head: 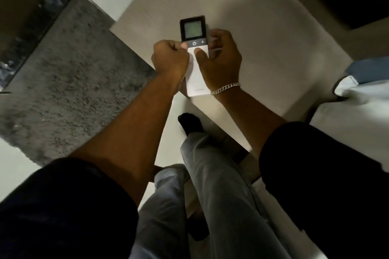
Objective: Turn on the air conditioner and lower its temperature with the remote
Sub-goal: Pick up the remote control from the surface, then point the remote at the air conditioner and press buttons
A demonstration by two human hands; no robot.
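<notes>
Gripping the remote (195, 57) from both sides, the right hand (221, 59) wraps its right edge while the fisted left hand (169, 59) presses its left edge above bare floor (263, 33).

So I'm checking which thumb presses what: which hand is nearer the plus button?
Right. The right hand wraps the remote's edge just beside the plus button; the left hand sits across the power button, at the opposite edge.

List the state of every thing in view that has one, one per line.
remote: held in both hands, screen lit, readout unreadable
left hand: closed on the remote's left edge
right hand: gripping the right edge, thumb on the white panel
bracelet: on right wrist
</notes>
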